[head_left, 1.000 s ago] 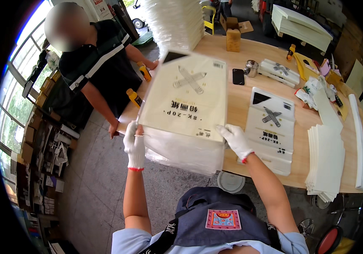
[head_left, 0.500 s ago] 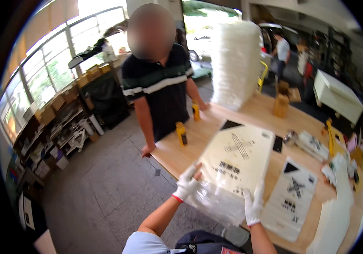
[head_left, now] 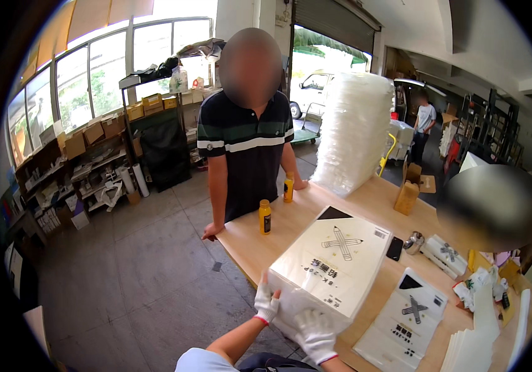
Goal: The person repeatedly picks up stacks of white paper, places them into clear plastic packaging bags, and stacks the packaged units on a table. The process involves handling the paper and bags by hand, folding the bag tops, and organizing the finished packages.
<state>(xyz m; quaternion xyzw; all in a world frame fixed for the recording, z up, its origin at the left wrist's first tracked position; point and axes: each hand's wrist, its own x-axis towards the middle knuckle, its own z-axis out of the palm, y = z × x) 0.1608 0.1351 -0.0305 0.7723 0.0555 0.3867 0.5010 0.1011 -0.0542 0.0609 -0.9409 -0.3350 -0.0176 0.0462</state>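
A thick white stack of flat printed packs (head_left: pixel 331 263) with a crossed-pencil drawing on top lies on the wooden table (head_left: pixel 371 201), wrapped in clear plastic at its near end. My left hand (head_left: pixel 266 302), in a white glove, rests on the stack's near left corner. My right hand (head_left: pixel 315 335), also gloved, presses on the plastic-covered near edge. Both hands grip the stack's near end.
A person in a dark striped polo (head_left: pixel 245 146) leans on the table's far corner beside two orange bottles (head_left: pixel 265 217). A tall pile of white trays (head_left: pixel 354 133), a black phone (head_left: pixel 394 248), a second printed pack (head_left: pixel 402 319) and shelves of cartons (head_left: pixel 92 155) are around. Another person (head_left: pixel 424 124) stands far back.
The view has lifted from looking down on the table to looking across it at the person opposite. My hands have shifted from the stack's sides to its near end.
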